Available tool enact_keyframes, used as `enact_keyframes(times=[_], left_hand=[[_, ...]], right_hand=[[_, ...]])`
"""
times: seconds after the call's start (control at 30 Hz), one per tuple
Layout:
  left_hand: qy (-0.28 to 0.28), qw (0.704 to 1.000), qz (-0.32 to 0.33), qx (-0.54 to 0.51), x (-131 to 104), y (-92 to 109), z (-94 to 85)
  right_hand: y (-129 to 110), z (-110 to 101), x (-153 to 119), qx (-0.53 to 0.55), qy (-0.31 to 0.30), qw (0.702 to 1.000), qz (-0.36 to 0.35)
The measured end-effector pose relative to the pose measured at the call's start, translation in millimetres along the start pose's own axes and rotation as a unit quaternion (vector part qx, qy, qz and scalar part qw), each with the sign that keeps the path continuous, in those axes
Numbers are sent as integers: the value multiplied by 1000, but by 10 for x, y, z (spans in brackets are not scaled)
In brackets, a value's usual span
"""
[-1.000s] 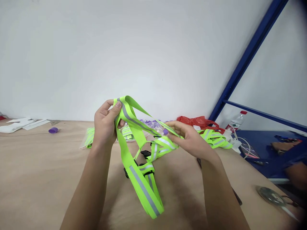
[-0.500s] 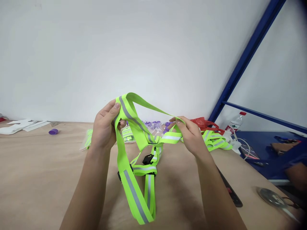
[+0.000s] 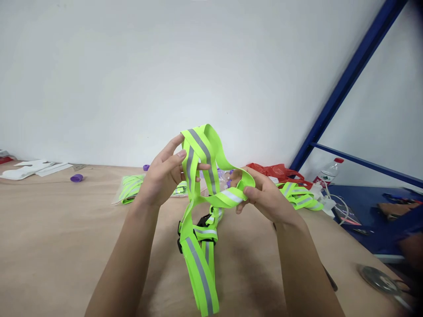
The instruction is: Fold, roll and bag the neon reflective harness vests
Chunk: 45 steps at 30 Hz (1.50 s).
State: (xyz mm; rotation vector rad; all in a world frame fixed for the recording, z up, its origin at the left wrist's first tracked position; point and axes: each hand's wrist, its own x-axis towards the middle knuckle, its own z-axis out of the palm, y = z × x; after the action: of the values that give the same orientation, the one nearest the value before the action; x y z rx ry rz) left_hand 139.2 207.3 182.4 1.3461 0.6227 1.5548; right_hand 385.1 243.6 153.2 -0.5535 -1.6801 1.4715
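A neon-yellow reflective harness (image 3: 202, 273) with grey stripes hangs in front of me, its lower straps dangling over the table. My left hand (image 3: 165, 171) holds the upper loop on the left, thumb in front and fingers partly inside the loop. On the right, my right hand (image 3: 266, 193) pinches a twisted part of the strap between thumb and fingers. A black buckle (image 3: 204, 220) and black strap sliders (image 3: 179, 237) show at the middle of the harness, below both hands. Part of the strap is hidden behind the right fingers.
Bagged reflective straps (image 3: 131, 188) lie behind my left hand; a loose strap bundle (image 3: 302, 196) lies at right. Near them are a red plastic bag (image 3: 279, 172) and a bottle (image 3: 327, 174). A purple cap (image 3: 76, 178) and white sheets (image 3: 33, 169) sit at left. A blue frame (image 3: 350, 83) rises at right.
My left hand has moved right, closer to my right hand, and its fingers have spread within the loop. The strap between the hands now sags, and the harness's lower part has shifted slightly right.
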Motion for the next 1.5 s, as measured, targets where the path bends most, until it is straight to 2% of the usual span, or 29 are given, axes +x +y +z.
enact_keyframes(times=[0.17,0.4,0.5,0.63,0.73,0.8,0.97,1.17,1.27,1.37,1.5], left_hand=[[-28,1000,-11,-6,-17,2,13],[-41,999,-30,-11,-33,-27,88],[-50,997,-51,11,-32,-37,72],[-47,997,-45,46,-10,-48,14],[-17,998,-37,39,17,-61,3],[8,999,-30,19,36,-70,17],[80,996,5,-38,78,-80,54],[102,992,29,-63,86,-77,52],[103,991,52,-63,74,-67,50],[98,992,67,-51,56,-48,55],[110,991,76,-29,27,-28,81]], right_hand=[[19,31,-47,7,-79,997,9],[-8,176,8,-80,-108,990,31],[1,134,21,-83,-58,995,-21],[23,17,-5,-13,52,992,-111],[4,-15,-5,44,116,985,-121],[-15,-4,13,69,127,983,-111],[-23,39,71,122,102,984,-77],[5,28,94,119,106,985,-72],[40,20,95,75,133,985,-77],[81,41,106,-49,179,978,-99],[147,79,144,-281,229,928,-88]])
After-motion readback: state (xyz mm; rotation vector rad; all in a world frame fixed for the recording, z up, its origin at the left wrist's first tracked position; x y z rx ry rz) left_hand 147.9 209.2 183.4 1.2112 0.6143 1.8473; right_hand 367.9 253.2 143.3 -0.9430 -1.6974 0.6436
